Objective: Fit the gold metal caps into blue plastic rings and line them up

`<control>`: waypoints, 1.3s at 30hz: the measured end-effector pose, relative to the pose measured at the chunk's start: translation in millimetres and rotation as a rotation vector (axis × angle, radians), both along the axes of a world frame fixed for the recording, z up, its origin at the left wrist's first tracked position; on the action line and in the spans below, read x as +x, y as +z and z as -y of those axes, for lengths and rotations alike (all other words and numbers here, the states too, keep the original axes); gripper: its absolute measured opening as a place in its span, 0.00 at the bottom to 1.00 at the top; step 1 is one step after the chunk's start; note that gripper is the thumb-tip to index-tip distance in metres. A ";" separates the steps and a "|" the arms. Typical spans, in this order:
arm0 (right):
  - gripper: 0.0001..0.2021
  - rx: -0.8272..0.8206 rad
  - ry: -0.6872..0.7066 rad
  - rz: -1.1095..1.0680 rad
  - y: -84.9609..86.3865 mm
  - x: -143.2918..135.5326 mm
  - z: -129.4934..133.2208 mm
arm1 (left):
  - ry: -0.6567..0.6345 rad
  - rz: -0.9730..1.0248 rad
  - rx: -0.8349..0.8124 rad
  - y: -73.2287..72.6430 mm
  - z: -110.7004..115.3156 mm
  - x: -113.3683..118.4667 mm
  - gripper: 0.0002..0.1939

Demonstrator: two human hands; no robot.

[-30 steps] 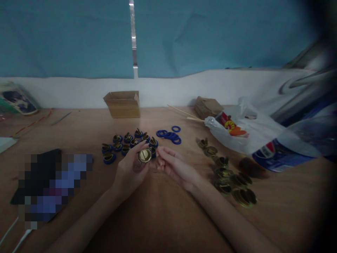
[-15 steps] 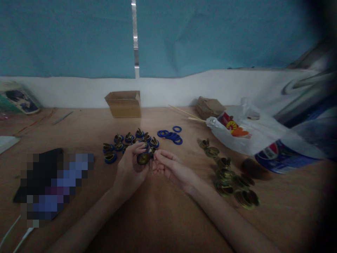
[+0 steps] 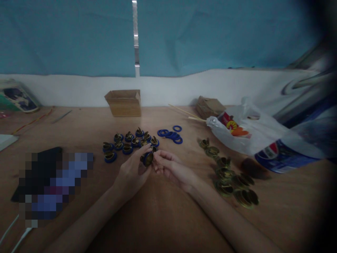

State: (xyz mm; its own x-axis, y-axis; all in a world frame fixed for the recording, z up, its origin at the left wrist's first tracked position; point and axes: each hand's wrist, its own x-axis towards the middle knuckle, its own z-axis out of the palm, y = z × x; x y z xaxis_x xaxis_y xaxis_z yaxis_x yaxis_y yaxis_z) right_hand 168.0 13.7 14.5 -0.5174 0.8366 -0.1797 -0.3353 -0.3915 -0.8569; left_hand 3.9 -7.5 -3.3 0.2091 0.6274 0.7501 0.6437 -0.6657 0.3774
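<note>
Between the thumb and fingers of my left hand is a round brass piece with a hinged lid. My right hand is closed, its fingertips pinched together at the right edge of that piece; whatever they grip is hidden. Just beyond my hands sit several brass lidded pieces fitted with blue rings. Loose blue rings lie overlapping behind my right hand. To the right stand several brass lidded pieces without blue rings, most with lids raised.
An open cardboard box stands at the back. At right are a plastic bag with wrappers, a brown paper packet and a Pepsi bottle lying down. A dark flat object and a blurred-out device with cables lie at left.
The brass piece in my left hand has turned more upright and shifted slightly right, toward my right fingertips. My left hand has moved a little to the right as well.
</note>
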 end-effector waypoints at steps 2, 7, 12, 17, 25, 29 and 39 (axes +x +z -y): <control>0.13 0.010 -0.006 0.012 -0.5 -0.3 0.1 | -0.015 -0.016 -0.001 -1.8 -0.1 -1.1 0.33; 0.13 -0.009 0.005 0.033 -1.5 0.5 0.1 | -0.057 -0.043 -0.026 -2.2 -1.6 -4.7 0.31; 0.13 0.007 0.023 0.030 -1.3 2.4 -0.7 | -0.073 -0.080 -0.028 1.1 -3.0 -8.3 0.28; 0.12 0.009 0.026 0.083 1.5 1.3 -0.9 | -0.107 -0.103 -0.007 -0.3 -5.1 -10.7 0.27; 0.11 -0.004 -0.030 0.082 -0.7 -3.7 0.4 | -0.133 -0.118 0.031 1.0 -6.9 -13.3 0.24; 0.12 -0.004 -0.065 0.073 -2.2 -5.7 0.8 | -0.141 -0.107 0.042 0.8 -7.2 -13.4 0.24; 0.11 0.014 -0.087 0.048 -1.2 -6.2 2.3 | -0.141 -0.084 0.020 0.6 -5.8 -12.7 0.26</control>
State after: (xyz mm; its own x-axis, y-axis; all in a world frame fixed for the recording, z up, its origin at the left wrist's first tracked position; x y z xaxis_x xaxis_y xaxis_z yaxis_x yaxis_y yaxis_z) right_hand 161.8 11.4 13.3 -0.4342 0.8805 -0.1902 -0.3259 -0.3504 -0.8781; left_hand -8.8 -1.7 -2.7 0.3564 0.5729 0.7381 0.5719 -0.7585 0.3124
